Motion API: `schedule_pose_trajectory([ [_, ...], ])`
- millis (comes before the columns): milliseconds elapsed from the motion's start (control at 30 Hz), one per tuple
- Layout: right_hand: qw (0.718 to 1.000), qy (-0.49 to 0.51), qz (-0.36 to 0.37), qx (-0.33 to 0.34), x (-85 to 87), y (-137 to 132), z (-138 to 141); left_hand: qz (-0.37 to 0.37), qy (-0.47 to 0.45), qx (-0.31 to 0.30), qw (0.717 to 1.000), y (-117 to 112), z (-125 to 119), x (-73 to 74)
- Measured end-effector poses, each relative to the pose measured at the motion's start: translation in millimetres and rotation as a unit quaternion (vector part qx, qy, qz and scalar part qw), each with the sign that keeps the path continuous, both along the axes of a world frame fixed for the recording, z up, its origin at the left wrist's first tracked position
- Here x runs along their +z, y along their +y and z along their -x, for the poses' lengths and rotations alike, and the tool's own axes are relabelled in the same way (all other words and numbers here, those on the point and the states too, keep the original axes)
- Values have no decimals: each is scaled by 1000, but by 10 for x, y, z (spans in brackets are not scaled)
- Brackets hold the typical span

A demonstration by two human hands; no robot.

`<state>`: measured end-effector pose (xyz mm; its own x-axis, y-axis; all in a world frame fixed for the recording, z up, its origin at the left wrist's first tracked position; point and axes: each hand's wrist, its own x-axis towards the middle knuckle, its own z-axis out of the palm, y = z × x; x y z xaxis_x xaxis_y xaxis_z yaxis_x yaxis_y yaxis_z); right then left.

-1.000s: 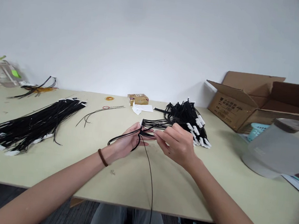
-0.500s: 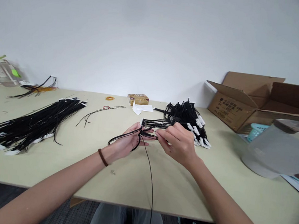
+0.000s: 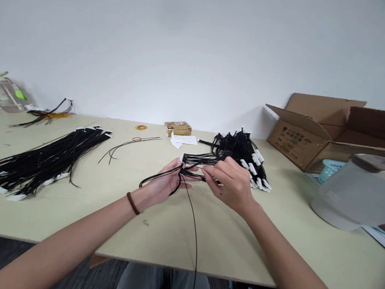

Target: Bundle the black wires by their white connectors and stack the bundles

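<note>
Above the middle of the table, my left hand [image 3: 166,182] is closed around a black wire harness [image 3: 198,159] near its white connector [image 3: 182,158]. Some of the harness's wires loop back past my left wrist. My right hand [image 3: 229,182] pinches a thin black wire just right of the connector, its fingertips close to my left fingers. From the held harness one loose wire [image 3: 194,222] hangs down over the table's front edge. Behind my right hand lies a pile of black harnesses [image 3: 235,144] with white connectors [image 3: 253,167].
Another bundle of black wires [image 3: 41,159] lies at the left. Near the back are loose wires [image 3: 124,144], a yellow ring [image 3: 141,127], a small gold box [image 3: 177,128] and white paper [image 3: 186,139]. A cardboard box [image 3: 295,134] and a translucent container [image 3: 354,196] stand at the right.
My right hand has shifted very slightly to the right, away from the connector. My left hand keeps its place on the harness.
</note>
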<state>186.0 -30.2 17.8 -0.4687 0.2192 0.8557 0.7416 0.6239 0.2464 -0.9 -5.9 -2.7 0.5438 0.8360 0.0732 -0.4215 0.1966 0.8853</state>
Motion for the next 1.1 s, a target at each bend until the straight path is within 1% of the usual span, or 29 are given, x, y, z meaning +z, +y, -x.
schedule_pose_trajectory([
  [333, 1000, 0, 0, 3, -1, 11, -7, -10, -13, -10, 1000, 11, 0, -19],
  [633, 1000, 1, 5, 3, -8, 8, 1, -13, -6, -4, 1000, -21, -5, 22],
  [867, 1000, -1, 12, -13, -16, 9, 3, -10, -1, -2, 1000, 0, -7, 4],
  [1100, 1000, 0, 7, -12, -35, -4, 37, -9, 11, 22, 1000, -12, -21, 28],
])
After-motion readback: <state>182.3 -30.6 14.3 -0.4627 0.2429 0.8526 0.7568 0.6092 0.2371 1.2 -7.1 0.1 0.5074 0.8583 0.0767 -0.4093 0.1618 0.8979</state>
